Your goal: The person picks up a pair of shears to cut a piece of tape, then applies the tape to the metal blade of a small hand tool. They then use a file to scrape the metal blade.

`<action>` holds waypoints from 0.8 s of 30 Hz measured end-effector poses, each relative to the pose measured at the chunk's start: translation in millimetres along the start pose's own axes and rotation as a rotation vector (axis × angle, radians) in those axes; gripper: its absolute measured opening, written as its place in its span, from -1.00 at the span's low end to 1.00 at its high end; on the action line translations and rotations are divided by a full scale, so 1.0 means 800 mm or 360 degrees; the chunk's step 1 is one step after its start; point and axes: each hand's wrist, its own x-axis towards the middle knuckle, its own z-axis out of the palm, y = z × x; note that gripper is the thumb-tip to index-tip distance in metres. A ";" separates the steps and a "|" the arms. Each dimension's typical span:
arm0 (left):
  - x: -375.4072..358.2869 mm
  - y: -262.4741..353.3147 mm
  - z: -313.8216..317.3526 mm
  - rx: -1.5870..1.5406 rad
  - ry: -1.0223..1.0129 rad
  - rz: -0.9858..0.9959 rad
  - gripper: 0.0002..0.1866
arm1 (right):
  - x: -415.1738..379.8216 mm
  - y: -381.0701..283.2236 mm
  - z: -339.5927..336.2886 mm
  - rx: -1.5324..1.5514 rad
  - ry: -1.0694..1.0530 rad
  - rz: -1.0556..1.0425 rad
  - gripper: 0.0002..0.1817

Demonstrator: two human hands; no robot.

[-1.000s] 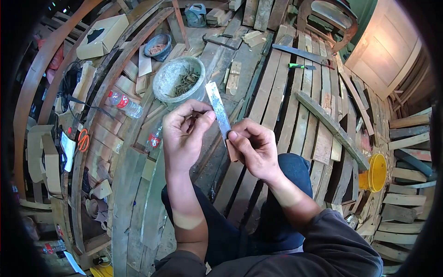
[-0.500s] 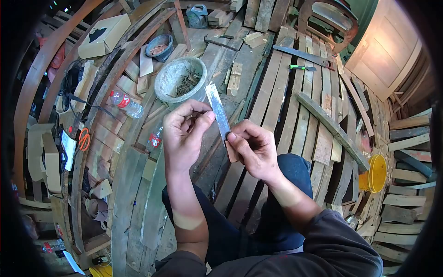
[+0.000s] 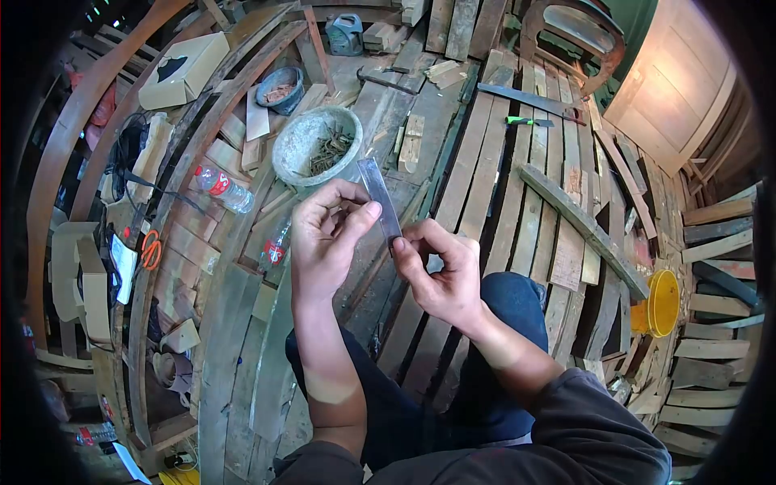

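Observation:
A narrow, flat, grey metal strip [image 3: 385, 204] like a blade slants upright between my two hands above the plank floor. My left hand [image 3: 323, 238] pinches its left edge near the middle, thumb and forefinger pressed together and the other fingers curled. At the lower end, my right hand [image 3: 446, 275] grips the strip between thumb and fingertips, covering that end. Just beyond my hands stands a round grey basin [image 3: 284, 145] holding a heap of dark, thin pieces.
Ahead on the right planks lie a handsaw [image 3: 525, 97] and a green-handled knife [image 3: 527, 121]. A loose beam [image 3: 582, 230] crosses toward a yellow bucket [image 3: 663, 303]. To the left are plastic bottles [image 3: 225, 190], orange-handled scissors [image 3: 150, 250] and a cardboard box [image 3: 184, 71].
The strip has turned slightly, its face now looking more evenly grey. My right hand has shifted a little up its lower end, and the brownish piece below is out of sight.

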 end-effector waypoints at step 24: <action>0.012 -0.021 0.004 -0.0075 0.0162 -0.0135 -0.91 | 0.003 0.018 -0.005 0.0821 -0.0190 0.0667 -0.93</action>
